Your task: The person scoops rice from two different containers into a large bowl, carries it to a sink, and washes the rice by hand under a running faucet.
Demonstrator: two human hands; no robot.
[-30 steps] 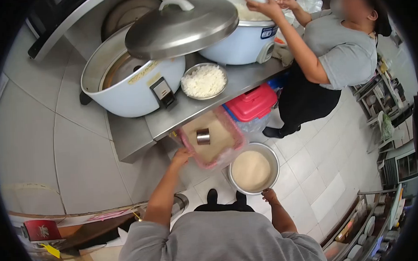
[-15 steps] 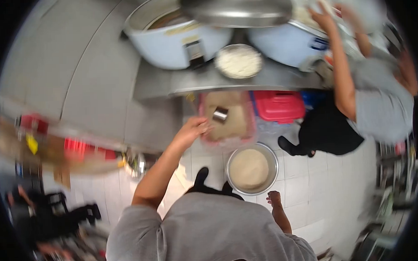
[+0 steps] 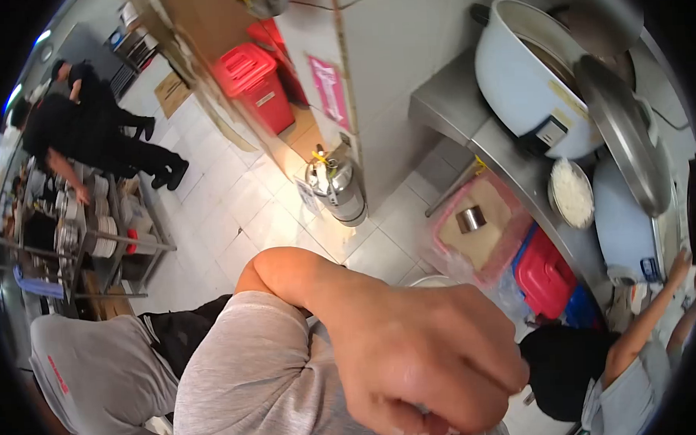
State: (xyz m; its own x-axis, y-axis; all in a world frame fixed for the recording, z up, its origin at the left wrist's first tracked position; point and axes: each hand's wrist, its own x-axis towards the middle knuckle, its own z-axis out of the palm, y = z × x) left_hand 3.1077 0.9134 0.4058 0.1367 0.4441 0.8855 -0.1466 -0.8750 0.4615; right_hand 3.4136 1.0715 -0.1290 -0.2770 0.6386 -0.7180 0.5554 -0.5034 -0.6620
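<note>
My left hand point(image 3: 437, 352) is raised close to the camera, its fingers curled into a fist. A few white bits stick to the fingers at the bottom edge; what is inside the fist, if anything, is hidden. Out of view is my right hand. Beyond my fist, the rim of a metal pot point(image 3: 431, 280) barely shows. A pink-rimmed bin point(image 3: 450, 248) of pale grain stands on the floor with a metal cup point(image 3: 471, 219) lying in it. Beside that is a red lid point(image 3: 547, 276).
On the steel counter point(image 3: 506, 144) stand a large rice cooker point(image 3: 523, 77), a bowl of white rice point(image 3: 572, 194) and a second cooker point(image 3: 622, 215) with a metal lid point(image 3: 621, 131) above it. A co-worker point(image 3: 629, 361) reaches there. A fire extinguisher point(image 3: 335, 187) stands by the wall; several people are at left.
The view has swung left. My left hand has come up from beside the grain bin to near the camera and is closed. My right hand has gone out of view.
</note>
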